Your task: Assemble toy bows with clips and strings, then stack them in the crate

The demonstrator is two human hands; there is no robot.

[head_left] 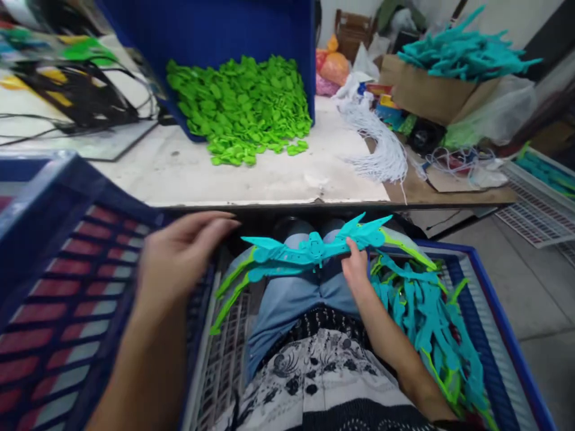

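Note:
A turquoise plastic toy bow [314, 248] with bright green tips lies across my lap, level with the table's edge. Two green tips spread from its left end and one shows at its right. My right hand [356, 263] grips the bow right of its middle. To the left, my left hand [186, 245] hovers apart from the bow, slightly blurred. Its thumb and fingers are pressed together; whether something small is between them is hidden. More turquoise and green bow parts [422, 311] fill a blue crate [487, 287] at my right side.
On the white table [171, 179], green pieces [242, 102] spill from a tipped blue bin [211, 30]. White strings [381, 143] lie right of them. A cardboard box [422, 90] holds turquoise parts. A large blue crate [67, 173] stands close on my left.

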